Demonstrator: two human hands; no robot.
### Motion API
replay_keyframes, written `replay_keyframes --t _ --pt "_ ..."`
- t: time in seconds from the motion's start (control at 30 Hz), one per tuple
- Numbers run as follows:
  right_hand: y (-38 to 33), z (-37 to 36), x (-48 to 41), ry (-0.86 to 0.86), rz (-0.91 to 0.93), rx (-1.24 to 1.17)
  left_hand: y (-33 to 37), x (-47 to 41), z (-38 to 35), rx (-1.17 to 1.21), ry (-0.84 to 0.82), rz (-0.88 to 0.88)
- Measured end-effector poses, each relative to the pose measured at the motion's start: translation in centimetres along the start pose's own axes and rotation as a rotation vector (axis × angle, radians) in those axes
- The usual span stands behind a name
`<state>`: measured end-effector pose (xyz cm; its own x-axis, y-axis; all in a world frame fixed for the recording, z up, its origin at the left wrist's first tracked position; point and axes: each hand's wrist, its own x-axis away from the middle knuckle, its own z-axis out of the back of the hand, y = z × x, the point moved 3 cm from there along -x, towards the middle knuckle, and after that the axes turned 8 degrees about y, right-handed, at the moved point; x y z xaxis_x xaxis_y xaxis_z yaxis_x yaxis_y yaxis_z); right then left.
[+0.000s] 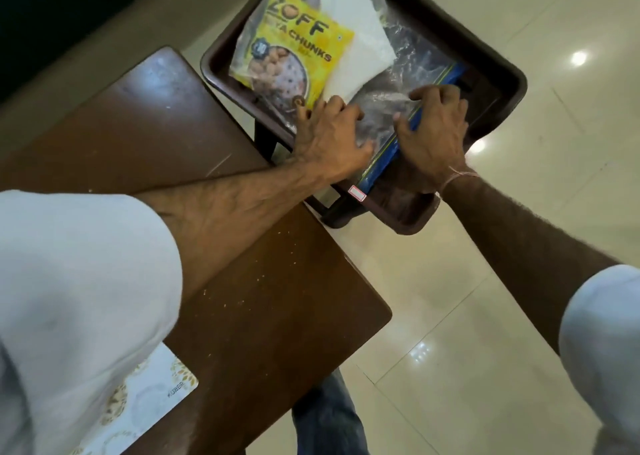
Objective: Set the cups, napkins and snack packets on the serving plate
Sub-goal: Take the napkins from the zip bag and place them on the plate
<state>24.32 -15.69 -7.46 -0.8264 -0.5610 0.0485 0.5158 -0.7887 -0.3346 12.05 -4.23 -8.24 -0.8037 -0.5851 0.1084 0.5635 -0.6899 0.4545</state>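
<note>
Two-handed placement: left hand [332, 136] presses clear blue-edged plastic packet [377, 104] flat into brown plastic tray [512, 84]; right hand [433, 132] grips its edge; best kept level.

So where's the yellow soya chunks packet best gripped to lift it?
I'd pinch the yellow packet by its near bottom edge, coming from beside the left hand: it lies flat, that edge looks uncovered, and white napkins crowd its right edge.
</note>
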Motion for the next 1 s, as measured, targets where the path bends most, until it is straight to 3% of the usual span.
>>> replay_keyframes --t 0.17,0.3,0.5,0.6,0.8,1.0 --pt "1.3 0.5 -0.7 0.110 -0.377 -0.440 2.3 -0.9 -2.4 -0.038 -0.077 -0.007" --pt "1.1 0.2 -0.5 0.059 -0.673 -0.870 3.3 -1.6 -2.8 -0.053 -0.070 0.074" --pt "0.5 0.4 -1.3 -0.117 -0.814 -1.280 3.3 -1.8 -1.0 0.398 0.028 0.433" --pt "-0.1 0.0 -1.8 -0.169 -0.699 -1.141 3.3 -1.6 0.7 0.590 0.156 0.492" --pt "-5.0 -0.2 -4.3 -0.094 -0.284 -0.687 3.2 -1.1 4.4 0.782 0.322 0.442" --pt "-6.7 -2.5 -8.7 -0.031 -0.345 -0.553 2.4 -1.5 6.1 0.831 0.282 0.502"
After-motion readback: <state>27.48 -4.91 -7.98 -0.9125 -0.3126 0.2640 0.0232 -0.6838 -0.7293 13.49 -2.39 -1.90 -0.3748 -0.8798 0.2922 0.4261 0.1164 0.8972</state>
